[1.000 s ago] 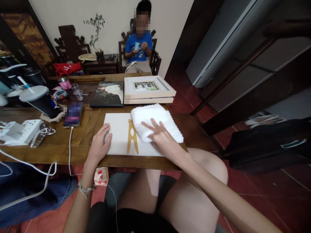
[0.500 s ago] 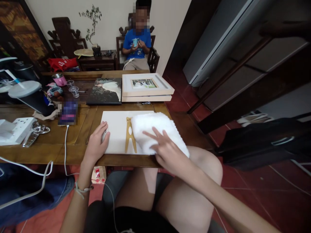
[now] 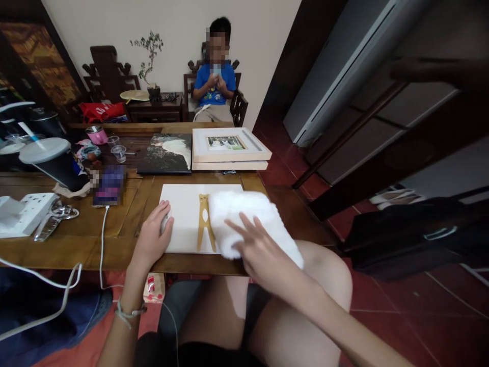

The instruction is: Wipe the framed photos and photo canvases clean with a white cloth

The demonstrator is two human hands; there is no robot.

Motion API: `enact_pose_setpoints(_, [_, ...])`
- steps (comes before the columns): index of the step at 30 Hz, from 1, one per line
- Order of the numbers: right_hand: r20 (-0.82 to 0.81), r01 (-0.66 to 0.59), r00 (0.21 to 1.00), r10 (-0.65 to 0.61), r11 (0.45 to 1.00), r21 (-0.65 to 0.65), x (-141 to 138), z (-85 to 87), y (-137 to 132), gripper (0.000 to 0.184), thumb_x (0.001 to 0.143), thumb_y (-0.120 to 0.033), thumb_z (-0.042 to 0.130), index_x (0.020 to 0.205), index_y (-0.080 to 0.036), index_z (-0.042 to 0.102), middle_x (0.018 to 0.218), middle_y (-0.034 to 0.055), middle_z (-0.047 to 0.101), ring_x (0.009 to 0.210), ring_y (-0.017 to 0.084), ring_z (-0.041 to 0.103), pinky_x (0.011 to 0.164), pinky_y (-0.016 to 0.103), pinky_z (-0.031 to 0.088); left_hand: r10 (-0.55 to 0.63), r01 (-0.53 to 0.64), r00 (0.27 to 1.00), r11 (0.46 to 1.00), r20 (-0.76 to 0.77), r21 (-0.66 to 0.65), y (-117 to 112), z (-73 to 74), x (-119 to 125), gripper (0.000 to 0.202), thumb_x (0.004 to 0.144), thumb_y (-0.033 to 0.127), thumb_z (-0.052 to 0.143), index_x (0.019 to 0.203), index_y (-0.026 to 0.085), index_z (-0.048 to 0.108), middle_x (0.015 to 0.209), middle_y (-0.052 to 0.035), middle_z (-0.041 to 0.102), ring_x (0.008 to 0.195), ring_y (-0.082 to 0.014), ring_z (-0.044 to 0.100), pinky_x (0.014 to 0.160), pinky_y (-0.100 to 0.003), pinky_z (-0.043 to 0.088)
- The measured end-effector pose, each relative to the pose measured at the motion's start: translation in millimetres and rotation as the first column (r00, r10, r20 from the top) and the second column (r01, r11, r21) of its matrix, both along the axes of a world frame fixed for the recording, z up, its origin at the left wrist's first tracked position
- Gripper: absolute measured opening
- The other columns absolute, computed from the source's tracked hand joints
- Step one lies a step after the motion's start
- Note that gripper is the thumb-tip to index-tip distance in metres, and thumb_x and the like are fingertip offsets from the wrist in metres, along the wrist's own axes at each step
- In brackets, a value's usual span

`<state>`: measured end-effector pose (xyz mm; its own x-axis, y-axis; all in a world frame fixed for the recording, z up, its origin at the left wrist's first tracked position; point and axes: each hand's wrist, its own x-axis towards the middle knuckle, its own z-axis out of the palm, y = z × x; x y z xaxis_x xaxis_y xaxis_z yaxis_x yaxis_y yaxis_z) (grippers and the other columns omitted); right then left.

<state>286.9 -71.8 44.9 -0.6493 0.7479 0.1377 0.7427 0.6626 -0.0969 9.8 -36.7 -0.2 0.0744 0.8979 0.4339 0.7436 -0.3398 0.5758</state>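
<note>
A flat white board [image 3: 179,219] lies near the table's front edge. My left hand [image 3: 153,229] rests along its left side with fingers stretched out; a small greyish patch shows between thumb and fingers, too unclear to name. On the board is a flat yellow cat-shaped piece [image 3: 204,219] with long legs. Right of it, a fluffy white cloth [image 3: 244,204] covers the board's right part and hangs past the front edge. My right hand [image 3: 255,244] lies on this cloth, its fingers spread.
Behind the board are a dark photo panel [image 3: 164,153] and stacked white picture frames [image 3: 233,155]. To the left stand a phone [image 3: 109,186] on a cable, a lidded black cup [image 3: 57,165] and a white power strip [image 3: 28,216]. Across sits a person in blue [image 3: 215,92].
The view has tilted up slightly, so the table appears lower. My right hand and the cloth have shifted a little towards me. The person across has raised the cup to their face.
</note>
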Motion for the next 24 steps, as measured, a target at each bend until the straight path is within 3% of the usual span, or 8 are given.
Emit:
enact_pose_setpoints(3, [-0.038, -0.084, 0.996, 0.082, 0.995, -0.054, 14, 7.8, -40, 0.032, 0.062, 0.002, 0.053, 0.077, -0.02, 0.072, 0.145, 0.0122, 0.051, 0.138, 0.045, 0.036, 0.107, 0.067, 0.039, -0.011, 0.011, 1.0, 1.0, -0.002, -0.002, 0, 0.1, 0, 0.041, 0.094, 0.034, 0.046, 0.124, 0.01, 0.062, 0.137, -0.0184, 0.058, 0.133, -0.0275, 0.051, 0.113, -0.051, 0.038])
enact_pose_setpoints(5, [-0.061, -0.106, 0.993, 0.1, 0.988, -0.114, 20, 12.7, -44, 0.034, 0.061, 0.003, 0.05, 0.074, -0.021, 0.07, 0.145, 0.0079, 0.052, 0.14, 0.041, 0.035, 0.108, 0.064, 0.041, -0.014, 0.014, 1.0, 1.0, -0.002, 0.0, 0, 0.5, -1, 0.04, 0.094, 0.034, 0.047, 0.125, 0.012, 0.062, 0.138, -0.0172, 0.058, 0.133, -0.0273, 0.051, 0.113, -0.052, 0.038])
enact_pose_setpoints(7, [-0.076, -0.088, 0.994, 0.077, 0.985, -0.146, 21, 14.6, -27, 0.038, 0.063, 0.005, 0.045, 0.078, -0.02, 0.069, 0.145, 0.0065, 0.052, 0.142, 0.036, 0.033, 0.108, 0.059, 0.043, -0.016, 0.016, 1.0, 1.0, -0.002, 0.0, 0, 1.1, -1, 0.039, 0.094, 0.033, 0.048, 0.124, 0.013, 0.062, 0.138, -0.0165, 0.058, 0.132, -0.0272, 0.051, 0.113, -0.052, 0.038])
enact_pose_setpoints(10, [-0.067, 0.003, 0.998, -0.011, 0.993, -0.118, 14, 15.4, 22, 0.041, 0.067, 0.007, 0.04, 0.087, -0.015, 0.069, 0.136, 0.0126, 0.06, 0.142, 0.034, 0.035, 0.108, 0.056, 0.041, -0.017, 0.016, 1.0, 1.0, -0.01, -0.006, 0, 2.3, -1, 0.039, 0.094, 0.033, 0.048, 0.124, 0.013, 0.062, 0.138, -0.0164, 0.058, 0.132, -0.0274, 0.052, 0.113, -0.051, 0.039])
enact_pose_setpoints(13, [-0.044, 0.073, 0.996, -0.081, 0.985, -0.158, -8, 24.6, 75, 0.039, 0.069, 0.005, 0.039, 0.088, -0.012, 0.069, 0.098, 0.0145, 0.074, 0.123, 0.033, 0.058, 0.099, 0.046, 0.047, -0.013, 0.012, 1.0, 1.0, -0.022, -0.009, 0, 3.4, 0, 0.039, 0.093, 0.033, 0.048, 0.122, 0.011, 0.063, 0.137, -0.0178, 0.058, 0.131, -0.0278, 0.052, 0.113, -0.05, 0.039])
enact_pose_setpoints(15, [-0.06, 0.06, 0.996, -0.072, 0.98, -0.188, -31, 35.9, 99, 0.036, 0.072, 0.002, 0.04, 0.09, -0.011, 0.069, 0.092, 0.0146, 0.074, 0.104, 0.03, 0.067, 0.089, 0.037, 0.05, -0.009, 0.009, 0.999, 1.0, -0.031, -0.007, 1, 3.4, 0, 0.038, 0.093, 0.034, 0.048, 0.12, 0.012, 0.064, 0.136, -0.0178, 0.059, 0.13, -0.0279, 0.053, 0.113, -0.049, 0.039])
enact_pose_setpoints(21, [-0.107, -0.063, 0.993, 0.045, 0.982, -0.176, -117, 51.3, 118, 0.03, 0.08, -0.007, 0.046, 0.095, -0.015, 0.07, 0.106, 0.0121, 0.074, 0.101, 0.024, 0.066, 0.083, 0.026, 0.046, 0.015, -0.014, 0.999, 1.0, -0.041, 0.011, 2, 1.9, -1, 0.037, 0.093, 0.036, 0.047, 0.117, 0.015, 0.065, 0.134, -0.0159, 0.061, 0.128, -0.0278, 0.056, 0.111, -0.048, 0.041])
enact_pose_setpoints(24, [-0.112, -0.028, 0.994, 0.009, 0.986, -0.166, -125, 47.8, 117, 0.029, 0.083, -0.008, 0.044, 0.098, -0.013, 0.069, 0.107, 0.0138, 0.072, 0.099, 0.024, 0.066, 0.081, 0.026, 0.045, 0.013, -0.013, 0.999, 1.0, -0.039, 0.02, 3, 1.3, -2, 0.036, 0.093, 0.037, 0.048, 0.116, 0.015, 0.065, 0.132, -0.0156, 0.062, 0.126, -0.0279, 0.057, 0.111, -0.049, 0.042])
